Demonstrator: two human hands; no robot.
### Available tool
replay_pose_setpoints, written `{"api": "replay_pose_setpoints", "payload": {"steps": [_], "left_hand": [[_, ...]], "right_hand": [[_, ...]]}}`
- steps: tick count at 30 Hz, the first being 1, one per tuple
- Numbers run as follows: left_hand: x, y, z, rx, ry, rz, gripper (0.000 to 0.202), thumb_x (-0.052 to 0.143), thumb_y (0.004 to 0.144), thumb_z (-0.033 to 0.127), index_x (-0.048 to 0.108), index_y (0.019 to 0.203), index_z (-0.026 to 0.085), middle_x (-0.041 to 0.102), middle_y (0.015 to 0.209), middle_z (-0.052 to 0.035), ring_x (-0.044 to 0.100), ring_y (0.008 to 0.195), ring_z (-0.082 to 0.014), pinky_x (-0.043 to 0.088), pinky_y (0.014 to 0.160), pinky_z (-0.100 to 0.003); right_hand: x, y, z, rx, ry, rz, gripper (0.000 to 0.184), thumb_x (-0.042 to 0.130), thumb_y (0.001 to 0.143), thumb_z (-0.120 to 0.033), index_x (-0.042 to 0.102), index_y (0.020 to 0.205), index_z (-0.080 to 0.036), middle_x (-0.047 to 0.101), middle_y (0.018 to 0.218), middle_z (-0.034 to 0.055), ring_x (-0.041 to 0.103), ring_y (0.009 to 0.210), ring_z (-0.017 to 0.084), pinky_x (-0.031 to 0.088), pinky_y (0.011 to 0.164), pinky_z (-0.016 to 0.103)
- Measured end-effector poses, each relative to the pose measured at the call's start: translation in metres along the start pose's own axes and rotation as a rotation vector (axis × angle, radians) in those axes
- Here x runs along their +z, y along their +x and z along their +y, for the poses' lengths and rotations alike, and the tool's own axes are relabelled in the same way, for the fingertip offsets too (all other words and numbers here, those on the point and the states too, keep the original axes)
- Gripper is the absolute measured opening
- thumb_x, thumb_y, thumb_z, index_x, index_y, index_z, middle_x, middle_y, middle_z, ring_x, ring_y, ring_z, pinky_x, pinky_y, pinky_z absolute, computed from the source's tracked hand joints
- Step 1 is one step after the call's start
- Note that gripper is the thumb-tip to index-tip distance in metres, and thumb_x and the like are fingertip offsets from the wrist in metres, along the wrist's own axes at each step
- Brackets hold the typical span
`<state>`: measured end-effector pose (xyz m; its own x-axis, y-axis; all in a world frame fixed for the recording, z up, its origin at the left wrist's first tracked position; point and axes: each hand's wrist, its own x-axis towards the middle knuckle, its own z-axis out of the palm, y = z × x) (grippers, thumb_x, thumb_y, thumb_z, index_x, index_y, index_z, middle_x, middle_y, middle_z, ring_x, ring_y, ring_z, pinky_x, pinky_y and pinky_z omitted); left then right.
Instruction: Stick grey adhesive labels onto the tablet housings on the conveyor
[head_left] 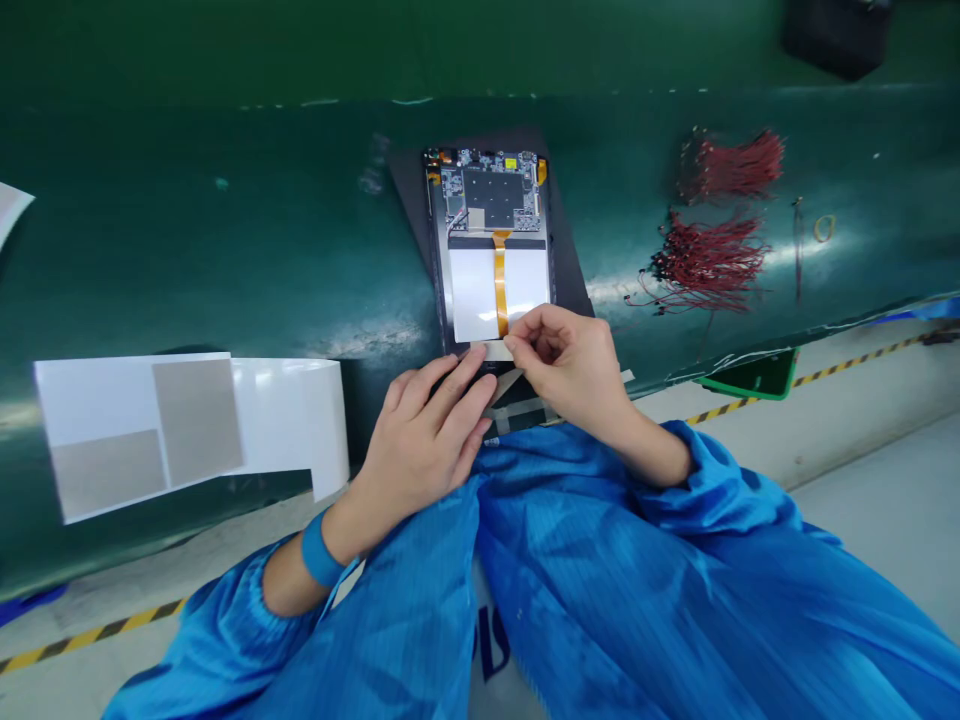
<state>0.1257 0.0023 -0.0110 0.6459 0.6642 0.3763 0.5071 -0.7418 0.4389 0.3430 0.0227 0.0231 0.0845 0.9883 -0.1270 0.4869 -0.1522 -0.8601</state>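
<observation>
Head view: a pale strip (498, 351) is pinched at its right end by the thumb and index finger of the right hand (574, 365), tips nearly together. The left end is touched by a fingertip of the left hand (427, 430); its fingers are extended, slightly spread, nothing seen gripped. The strip is held at the lower part of an opened tablet (472, 290), laid on a dark board (571, 270). A green bin (790, 375) is partly hidden by the table (300, 240); contents can't be made out.
</observation>
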Motion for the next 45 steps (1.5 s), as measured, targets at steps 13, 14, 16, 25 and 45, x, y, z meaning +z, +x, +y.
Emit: {"api": "replay_pose_setpoints", "payload": {"steps": [13,14,16,25,45], "left_hand": [[0.005,-0.004,-0.001,-0.067,-0.051,0.024,0.06,0.065,0.1,0.023,0.045,0.156,0.018,0.062,0.154,-0.0165,0.06,0.136,-0.0345,0.049,0.104,-0.047],[0.005,-0.004,-0.001,-0.082,-0.064,0.029,0.062,0.066,0.1,0.023,0.044,0.158,0.019,0.063,0.153,-0.0159,0.061,0.136,-0.0335,0.05,0.104,-0.046],[0.005,-0.003,0.0,-0.122,-0.084,0.026,0.066,0.066,0.1,0.024,0.042,0.161,0.02,0.064,0.152,-0.0148,0.062,0.134,-0.0317,0.05,0.106,-0.044],[0.007,-0.004,0.004,-0.184,-0.077,0.025,0.069,0.067,0.099,0.024,0.041,0.163,0.02,0.066,0.148,-0.013,0.062,0.131,-0.0299,0.052,0.108,-0.042],[0.02,-0.015,0.009,-0.103,0.029,-0.008,0.09,0.062,0.104,0.034,0.008,0.173,0.013,0.059,0.156,-0.0213,0.056,0.146,-0.0358,0.039,0.125,-0.058]], "right_hand": [[0.005,-0.005,0.004,-0.26,-0.295,0.06,0.013,0.06,0.085,-0.01,0.06,0.08,-0.021,0.066,0.073,-0.0021,0.053,0.062,0.011,0.04,0.062,0.026],[0.006,-0.006,0.005,-0.278,-0.323,0.072,0.013,0.059,0.085,-0.01,0.059,0.08,-0.021,0.066,0.073,-0.0017,0.054,0.063,0.011,0.039,0.062,0.026],[0.007,-0.006,0.007,-0.295,-0.373,0.075,0.012,0.058,0.087,-0.011,0.059,0.081,-0.021,0.066,0.075,-0.0006,0.056,0.065,0.013,0.039,0.062,0.026],[0.013,-0.009,0.01,-0.339,-0.556,0.074,0.021,0.048,0.102,-0.017,0.062,0.086,-0.021,0.066,0.083,0.0052,0.059,0.075,0.017,0.042,0.065,0.031],[-0.024,-0.038,0.061,-0.538,-0.766,-0.065,0.042,0.059,0.105,-0.041,0.066,0.146,-0.044,0.061,0.15,0.0086,0.053,0.128,0.034,0.043,0.103,0.053]]}}
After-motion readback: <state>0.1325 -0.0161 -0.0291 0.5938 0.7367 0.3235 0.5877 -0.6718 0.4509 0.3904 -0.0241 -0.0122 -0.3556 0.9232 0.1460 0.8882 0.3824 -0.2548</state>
